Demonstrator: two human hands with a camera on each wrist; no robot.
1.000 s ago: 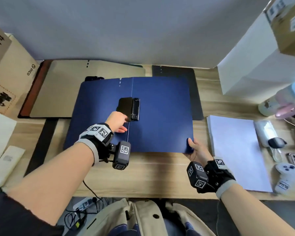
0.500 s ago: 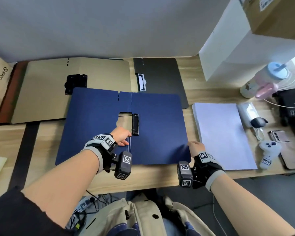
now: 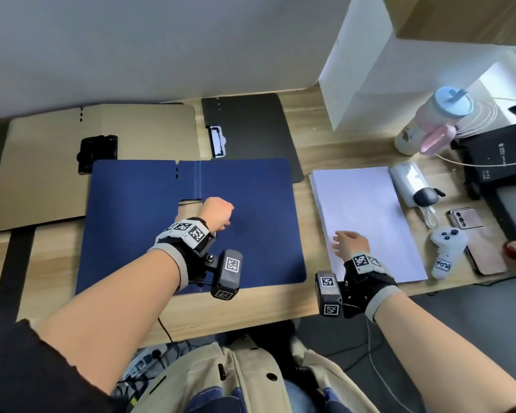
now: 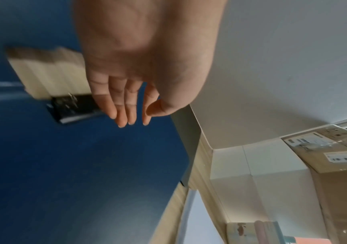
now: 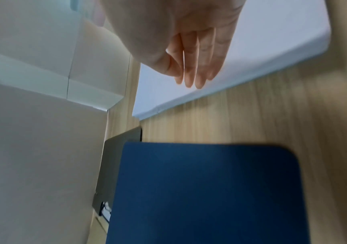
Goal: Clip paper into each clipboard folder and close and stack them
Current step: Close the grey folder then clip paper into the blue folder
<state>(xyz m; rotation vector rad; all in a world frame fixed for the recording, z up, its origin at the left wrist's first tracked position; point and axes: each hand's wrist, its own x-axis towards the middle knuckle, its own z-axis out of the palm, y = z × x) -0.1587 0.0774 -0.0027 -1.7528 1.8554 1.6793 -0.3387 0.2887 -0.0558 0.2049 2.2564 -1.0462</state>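
Note:
A blue clipboard folder (image 3: 251, 234) lies open and flat in front of me. My left hand (image 3: 216, 213) hovers over its middle, fingers loosely straight, holding nothing. In the left wrist view its fingertips (image 4: 124, 122) are just past the end of the folder's black clip (image 4: 74, 107); whether they touch it I cannot tell. In the head view the hand hides this clip. My right hand (image 3: 344, 241) lies with straight fingers on the left edge of the white paper stack (image 3: 367, 216), to the right of the folder. A tan folder (image 3: 57, 180) and a black folder (image 3: 256, 129) lie open behind.
A white box (image 3: 370, 70) stands at the back right. A bottle (image 3: 432, 123), a white case (image 3: 408, 183), a game controller (image 3: 447, 251), a phone (image 3: 471, 234) and a black device (image 3: 501, 162) crowd the right end. The desk's front edge is just below the blue folder.
My right hand has let go of the blue folder's near right corner and moved right onto the paper stack. My left hand has shifted over the clip, which now lies flat.

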